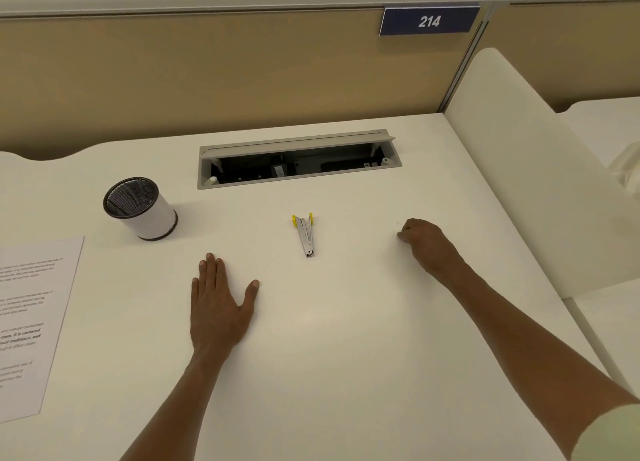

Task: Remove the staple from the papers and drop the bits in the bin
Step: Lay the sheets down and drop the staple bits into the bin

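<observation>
The left hand (pixel 220 308) lies flat on the white desk (pixel 346 322), palm down, fingers straight and thumb spread, holding nothing. The right hand (pixel 424 244) rests on the desk at 3 o'clock from the staple remover (pixel 305 233), fingers curled under with the fingertips pressed to the surface; whether they pinch anything cannot be determined. The staple remover, metal with yellow grips, lies between the two hands and apart from both, its yellow end toward 12 o'clock. The papers (pixel 29 322) lie flat at the desk's 9 o'clock edge, printed side up, partly out of view. The bin (pixel 140 209), a white cylinder with a dark mesh interior, stands at 12 o'clock from the papers and 10 o'clock from the left hand. An open cable tray (pixel 298 160) is recessed at 12 o'clock from the staple remover. A blue plate (pixel 429 21) reading 214 is fixed to the partition behind.
</observation>
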